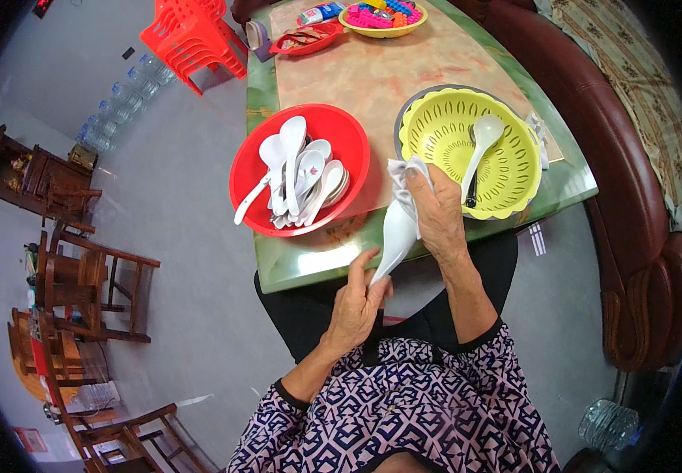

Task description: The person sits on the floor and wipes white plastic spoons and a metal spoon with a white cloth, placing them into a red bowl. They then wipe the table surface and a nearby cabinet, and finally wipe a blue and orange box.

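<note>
Because the white spoon (397, 235) is held at both ends, it looks steady: left hand (356, 303) pinching tapered lower end, right hand (442, 209) clasping white cloth (401, 180) round upper end. By tabletop's (321, 75) near edge, between red basin (353, 150) and yellow colander (516, 173), likely for reach.

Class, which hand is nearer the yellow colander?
Right. The right hand is by the yellow colander, at its lower left; the left hand is farther left and lower.
</note>
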{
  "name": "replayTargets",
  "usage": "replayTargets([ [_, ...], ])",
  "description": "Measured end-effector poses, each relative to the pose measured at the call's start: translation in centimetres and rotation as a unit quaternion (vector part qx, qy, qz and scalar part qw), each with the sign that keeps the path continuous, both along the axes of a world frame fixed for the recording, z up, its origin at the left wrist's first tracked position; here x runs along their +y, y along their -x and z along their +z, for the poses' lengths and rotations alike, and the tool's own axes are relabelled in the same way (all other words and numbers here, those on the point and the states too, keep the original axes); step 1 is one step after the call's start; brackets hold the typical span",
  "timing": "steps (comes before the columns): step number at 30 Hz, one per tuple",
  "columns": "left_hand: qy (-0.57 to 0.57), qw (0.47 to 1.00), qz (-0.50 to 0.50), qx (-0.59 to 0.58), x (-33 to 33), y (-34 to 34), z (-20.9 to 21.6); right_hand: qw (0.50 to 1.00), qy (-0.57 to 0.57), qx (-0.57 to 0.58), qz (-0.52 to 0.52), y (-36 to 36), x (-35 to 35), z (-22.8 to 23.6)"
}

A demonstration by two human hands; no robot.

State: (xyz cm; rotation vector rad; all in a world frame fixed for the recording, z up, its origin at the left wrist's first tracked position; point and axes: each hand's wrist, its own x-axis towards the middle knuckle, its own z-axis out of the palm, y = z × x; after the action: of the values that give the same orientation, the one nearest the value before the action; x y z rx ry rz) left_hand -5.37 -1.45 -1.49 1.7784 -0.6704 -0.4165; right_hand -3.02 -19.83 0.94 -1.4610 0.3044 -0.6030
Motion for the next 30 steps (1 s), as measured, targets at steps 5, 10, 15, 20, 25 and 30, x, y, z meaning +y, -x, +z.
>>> replayTargets([
  [5, -0.068, 0.958, 0.081, -0.266, -1.0, -0.5, -0.3, 0.965, -0.248, -0.083, -0.009, -1.0, 0.8, 0.1],
  [10, 0.088, 0.99, 0.021, 0.107, -1.3, -0.8, -0.2, 0.91, -0.386, -0.148, -0.017, -1.2, 2.2, 0.0],
  [15, 0.163, 0.907, -0.023, 0.387, -1.7, -0.6, 2.0, 0.994, -0.082, -0.049, -0.062, -0.3, 5.4, -0.4],
  [20, 0.14, 0.87, 0.057, 0.469, -1.6, -1.2, 2.3, 0.903, 0.417, -0.042, -0.093, 0.5, 6.2, -2.1],
  [25, 0.18, 0.815, 0.004, 0.551, 0.2, -1.9, 1.0, 0.915, 0.391, -0.034, 0.095, 2.7, 4.7, -0.4],
  [30, 0.155, 0.807, -0.012, 0.57, -0.3, -1.6, 1.0, 0.927, 0.362, -0.043, 0.083, 3.4, 4.2, -0.5],
])
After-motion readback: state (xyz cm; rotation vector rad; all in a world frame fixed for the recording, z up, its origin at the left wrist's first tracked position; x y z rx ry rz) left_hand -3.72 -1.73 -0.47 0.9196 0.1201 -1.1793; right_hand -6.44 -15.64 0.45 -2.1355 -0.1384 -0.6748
